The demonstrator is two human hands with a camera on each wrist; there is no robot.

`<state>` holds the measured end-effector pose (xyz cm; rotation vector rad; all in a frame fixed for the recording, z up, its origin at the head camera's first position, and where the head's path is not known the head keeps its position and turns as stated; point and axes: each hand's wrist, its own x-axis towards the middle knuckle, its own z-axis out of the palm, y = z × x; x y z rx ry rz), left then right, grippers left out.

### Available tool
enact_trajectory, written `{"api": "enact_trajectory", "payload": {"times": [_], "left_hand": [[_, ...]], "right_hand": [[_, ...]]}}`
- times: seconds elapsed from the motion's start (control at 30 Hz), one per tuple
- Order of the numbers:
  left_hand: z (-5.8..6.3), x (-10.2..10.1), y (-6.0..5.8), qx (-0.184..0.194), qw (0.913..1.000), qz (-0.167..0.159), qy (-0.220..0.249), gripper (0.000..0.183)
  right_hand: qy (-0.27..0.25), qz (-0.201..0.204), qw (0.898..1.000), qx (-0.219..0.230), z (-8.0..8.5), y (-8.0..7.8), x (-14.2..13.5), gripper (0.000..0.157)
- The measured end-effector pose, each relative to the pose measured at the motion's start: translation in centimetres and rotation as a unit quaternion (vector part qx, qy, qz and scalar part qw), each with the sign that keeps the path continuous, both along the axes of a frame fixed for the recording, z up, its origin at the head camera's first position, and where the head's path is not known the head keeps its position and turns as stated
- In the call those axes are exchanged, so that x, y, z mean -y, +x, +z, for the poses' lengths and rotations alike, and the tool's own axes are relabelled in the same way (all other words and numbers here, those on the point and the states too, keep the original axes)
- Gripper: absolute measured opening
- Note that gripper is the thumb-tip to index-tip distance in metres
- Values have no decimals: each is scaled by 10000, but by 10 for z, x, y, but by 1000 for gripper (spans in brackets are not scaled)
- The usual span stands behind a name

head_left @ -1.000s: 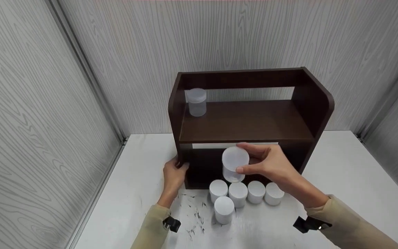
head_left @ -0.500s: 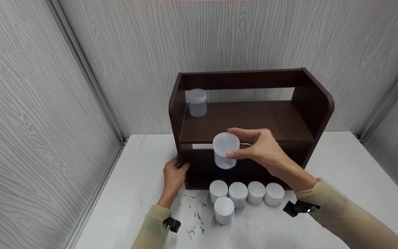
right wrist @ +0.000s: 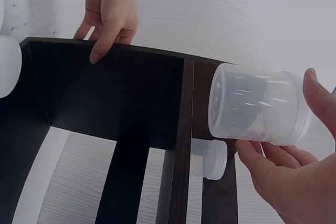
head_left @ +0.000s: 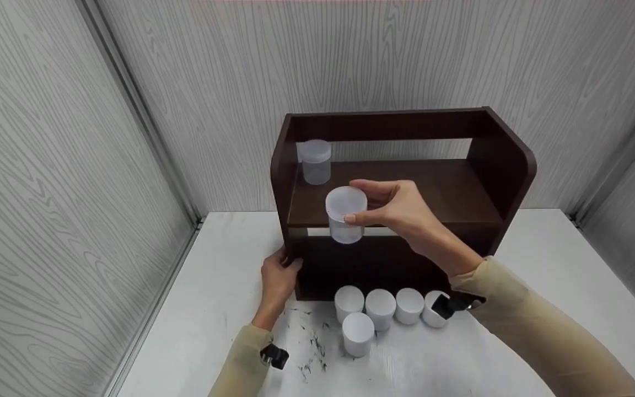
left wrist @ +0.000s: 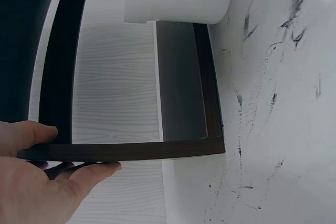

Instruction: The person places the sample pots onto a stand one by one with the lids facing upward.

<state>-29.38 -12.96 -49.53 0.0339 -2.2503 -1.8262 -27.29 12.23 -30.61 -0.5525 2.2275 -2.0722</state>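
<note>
A translucent plastic jar (head_left: 345,220) is held upright by my right hand (head_left: 400,212), thumb on the near side and fingers on the far side. It hangs in front of the upper board's front edge on a dark brown two-tier shelf (head_left: 405,190). In the right wrist view the jar (right wrist: 257,103) appears sideways, gripped near its lid end. My left hand (head_left: 279,278) grips the shelf's left side panel low down; in the left wrist view, thumb and fingers of the left hand (left wrist: 42,182) lie on either side of the panel. Another translucent jar (head_left: 316,162) stands at the upper board's left end.
Several white-lidded jars (head_left: 381,306) stand in a row before the shelf's base, with one more jar (head_left: 358,333) in front of them. The white tabletop (head_left: 213,309) carries dark scuff marks. Wood-grain panels (head_left: 213,82) enclose the back and sides.
My right hand has carried the jar up and to the left, from in front of the lower compartment to the upper board's front edge. The left hand stays on the side panel.
</note>
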Motion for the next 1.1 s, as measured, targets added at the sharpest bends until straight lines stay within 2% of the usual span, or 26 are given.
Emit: {"api": "enact_trajectory", "payload": {"times": [0.3,0.47,0.67,1.1], "left_hand": [[-3,0,0,-55,9999,-31,-135,54],[-2,1,2,-138,9995,-126,-270,51],[0,1,2,-158,9996,-137,-215,51],[0,0,1,-150,9996,-168,-175,51]], "right_hand": [[-97,10,9999,80,6,-18,17,69],[19,-80,10000,3,9,-29,26,70],[111,-282,9995,41,9,-43,33,71],[164,-405,9990,128,5,-65,46,66]]}}
